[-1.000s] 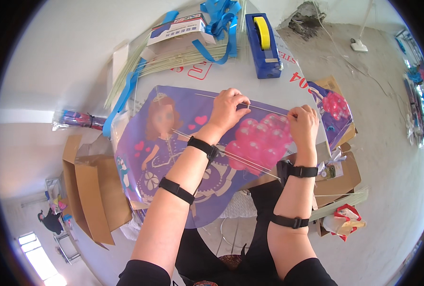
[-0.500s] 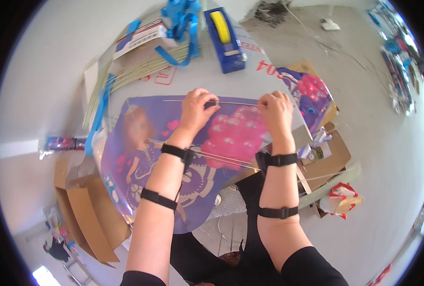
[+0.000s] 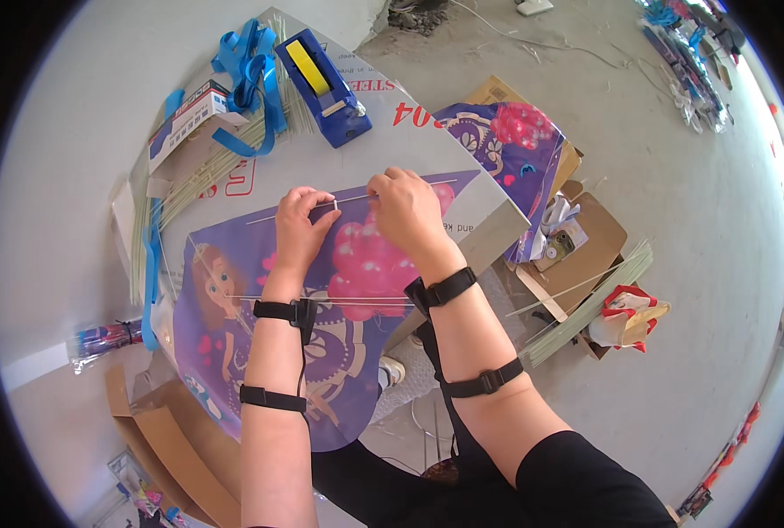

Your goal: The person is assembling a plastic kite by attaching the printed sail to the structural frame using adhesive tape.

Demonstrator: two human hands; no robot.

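The purple printed sheet [image 3: 343, 352] lies on the counter [image 3: 339, 164]. A thin rod [image 3: 354, 201] lies along the sheet's far edge. There the left hand [image 3: 302, 231] pinches a small white piece [image 3: 335, 205]; the right hand [image 3: 405, 211] curls over the rod, its grip hidden. Beyond the sheet stands a blue tape dispenser [image 3: 326, 90].

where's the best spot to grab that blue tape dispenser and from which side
Probably grip the blue tape dispenser across its two long sides, around mid-length, coming down from above and slightly from its right: the body is long and narrow, so its width should be easiest to span, and the blue ribbon lies close along its left.
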